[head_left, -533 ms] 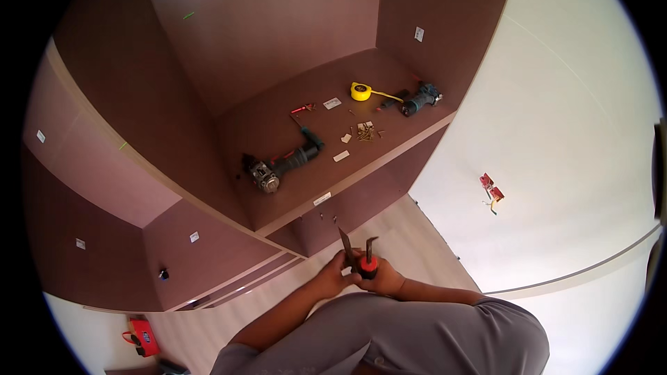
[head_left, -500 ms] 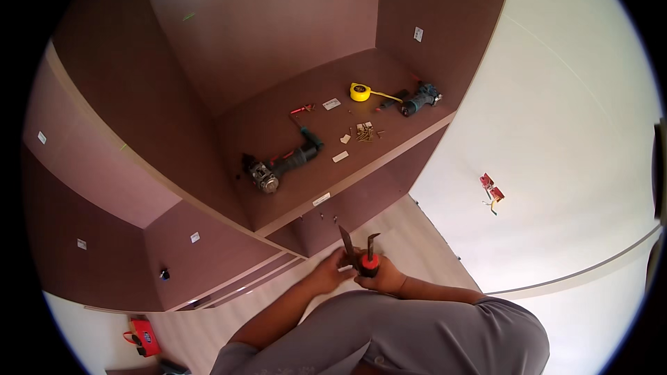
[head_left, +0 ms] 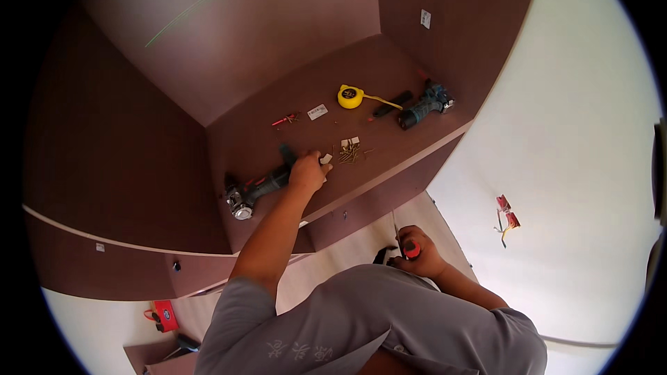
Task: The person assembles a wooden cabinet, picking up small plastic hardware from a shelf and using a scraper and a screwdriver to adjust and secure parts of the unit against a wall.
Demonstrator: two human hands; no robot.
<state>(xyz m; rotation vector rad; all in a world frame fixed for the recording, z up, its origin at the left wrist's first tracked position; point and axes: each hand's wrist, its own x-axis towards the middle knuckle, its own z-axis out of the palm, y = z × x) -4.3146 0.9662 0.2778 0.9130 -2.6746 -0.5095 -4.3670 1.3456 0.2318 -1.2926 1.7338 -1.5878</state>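
My left hand (head_left: 308, 172) reaches onto the brown shelf with bent fingers somewhat apart, beside a small white piece (head_left: 326, 158); whether it touches it I cannot tell. A corded or battery power tool with a metal head (head_left: 242, 203) lies under that wrist. Just right of the fingers is a pile of brass-coloured screws (head_left: 351, 153). My right hand (head_left: 422, 255), low in front of my body, is closed around a red-and-black-handled tool (head_left: 412, 248). A thin blade sticks up by its fingers, and a dark hooked tip shows to its left.
A yellow tape measure (head_left: 350, 96) lies toward the back of the shelf (head_left: 278, 107), its tape pulled out. Right of it is a teal power tool (head_left: 426, 105). Wires hang from a red wall box (head_left: 507, 212) on the white wall. A red bag (head_left: 165, 315) stands lower left.
My left hand has left the tool held at my body and moved forward onto the shelf. My right hand, with the red-handled tool, has shifted right. The view has turned slightly.
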